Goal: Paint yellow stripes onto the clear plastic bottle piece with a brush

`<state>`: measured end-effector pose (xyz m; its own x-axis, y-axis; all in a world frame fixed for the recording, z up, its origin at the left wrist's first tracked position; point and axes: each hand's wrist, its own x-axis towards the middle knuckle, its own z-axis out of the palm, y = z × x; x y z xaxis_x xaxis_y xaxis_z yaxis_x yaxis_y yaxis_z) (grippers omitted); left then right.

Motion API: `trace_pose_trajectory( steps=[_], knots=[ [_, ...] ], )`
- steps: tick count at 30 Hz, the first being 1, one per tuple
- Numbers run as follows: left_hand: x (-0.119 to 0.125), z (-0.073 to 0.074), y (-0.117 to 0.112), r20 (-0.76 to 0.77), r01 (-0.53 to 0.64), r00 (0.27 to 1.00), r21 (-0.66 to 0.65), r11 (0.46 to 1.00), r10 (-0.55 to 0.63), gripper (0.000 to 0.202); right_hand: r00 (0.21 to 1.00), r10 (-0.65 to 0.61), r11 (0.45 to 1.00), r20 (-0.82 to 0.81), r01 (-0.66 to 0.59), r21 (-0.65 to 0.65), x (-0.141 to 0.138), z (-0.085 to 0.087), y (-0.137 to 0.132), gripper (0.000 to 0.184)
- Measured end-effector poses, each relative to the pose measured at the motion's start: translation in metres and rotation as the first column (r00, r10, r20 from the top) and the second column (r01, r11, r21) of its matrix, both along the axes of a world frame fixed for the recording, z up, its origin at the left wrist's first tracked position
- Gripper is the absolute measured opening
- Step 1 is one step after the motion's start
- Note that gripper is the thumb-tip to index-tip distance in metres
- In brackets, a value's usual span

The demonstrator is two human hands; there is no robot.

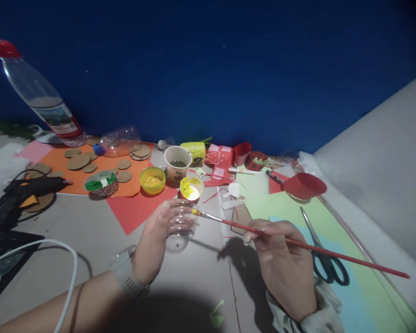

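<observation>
My left hand [156,240] is wrapped round a clear plastic cup piece [180,223], holding it just above the table. My right hand [280,263] pinches a long red paintbrush [298,243]; its yellow-tipped bristles touch the rim of the clear piece. Just behind sits a small clear cup with yellow paint [191,188]. A yellow lid [152,179] and a paper cup of murky water [177,164] stand further back.
Scissors [324,256] lie on green paper at the right. A red cone shape [303,186], red paper scraps, cardboard discs [79,162] on orange paper, a glue gun [31,187], a tilted water bottle [41,95] and a white cable [69,277] surround the work area.
</observation>
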<state>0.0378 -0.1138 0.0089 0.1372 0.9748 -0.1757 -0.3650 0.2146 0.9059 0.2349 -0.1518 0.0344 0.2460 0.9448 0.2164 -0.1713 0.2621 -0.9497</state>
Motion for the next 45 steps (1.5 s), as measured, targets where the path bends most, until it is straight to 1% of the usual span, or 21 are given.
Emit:
trace_pose_trajectory(
  steps=[6,10,12,15,18,21,24,27,28,30,33,34,36,39,41,45],
  knots=[
    [0.000,0.004,-0.003,-0.024,-0.001,1.000,0.000,1.000,0.001,0.052,1.000,-0.019,1.000,0.020,0.019,-0.003,-0.001,0.000,0.000,0.011],
    [0.000,0.003,-0.002,-0.021,-0.012,1.000,-0.003,1.000,0.012,0.052,1.000,-0.018,1.000,0.025,0.018,0.002,-0.002,0.002,0.001,0.010],
    [0.000,0.001,-0.001,0.004,-0.014,1.000,-0.011,1.000,0.014,0.051,1.000,-0.017,1.000,0.021,0.017,0.001,-0.002,0.003,0.001,0.010],
    [0.000,0.000,0.001,0.044,-0.004,0.999,-0.026,1.000,0.005,0.054,0.999,-0.034,0.999,-0.013,0.034,0.013,-0.001,0.005,0.001,0.012],
    [0.000,0.002,0.001,0.042,-0.003,0.999,-0.045,0.999,0.005,0.058,0.995,-0.081,0.997,-0.062,0.082,0.012,0.000,0.004,0.001,0.017],
    [0.000,0.005,0.002,0.062,-0.003,0.998,-0.076,0.997,0.008,0.061,0.984,-0.095,0.994,-0.153,0.087,-0.060,0.004,0.001,0.004,0.022],
    [0.001,0.007,0.002,0.110,-0.013,0.994,-0.097,0.995,0.023,0.066,0.950,-0.095,0.982,-0.297,0.041,-0.183,0.009,-0.006,0.012,0.022],
    [0.003,0.008,0.003,0.131,-0.041,0.990,-0.130,0.991,0.058,0.061,0.880,-0.085,0.952,-0.467,-0.067,-0.299,0.012,-0.012,0.022,0.017],
    [0.004,0.008,0.003,0.137,-0.045,0.988,-0.146,0.988,0.065,0.058,0.855,-0.071,0.942,-0.514,-0.111,-0.316,0.012,-0.013,0.025,0.016],
    [0.005,0.008,0.004,0.154,-0.040,0.986,-0.167,0.985,0.066,0.057,0.822,-0.026,0.935,-0.569,-0.182,-0.305,0.011,-0.013,0.028,0.015],
    [0.004,0.006,0.006,0.183,0.001,0.983,-0.162,0.987,0.029,0.070,0.812,0.040,0.928,-0.582,-0.246,-0.280,0.010,-0.012,0.027,0.017],
    [0.003,0.005,0.006,0.190,0.021,0.982,-0.149,0.989,0.008,0.076,0.809,0.040,0.927,-0.587,-0.250,-0.281,0.010,-0.012,0.026,0.016],
    [0.001,0.001,0.008,0.199,0.067,0.979,-0.115,0.991,-0.043,0.086,0.794,-0.002,0.927,-0.607,-0.226,-0.299,0.012,-0.013,0.025,0.014],
    [-0.001,-0.003,0.008,0.201,0.166,0.969,-0.099,0.981,-0.144,0.095,0.756,-0.086,0.922,-0.649,-0.186,-0.339,0.014,-0.015,0.027,0.011],
    [-0.001,-0.003,0.008,0.196,0.204,0.964,-0.110,0.973,-0.180,0.097,0.742,-0.092,0.919,-0.664,-0.192,-0.343,0.014,-0.015,0.027,0.011],
    [0.001,0.005,0.004,0.143,0.143,0.981,-0.106,0.984,-0.127,0.088,0.739,-0.057,0.922,-0.671,-0.219,-0.320,0.013,-0.011,0.027,0.013]
  ],
)
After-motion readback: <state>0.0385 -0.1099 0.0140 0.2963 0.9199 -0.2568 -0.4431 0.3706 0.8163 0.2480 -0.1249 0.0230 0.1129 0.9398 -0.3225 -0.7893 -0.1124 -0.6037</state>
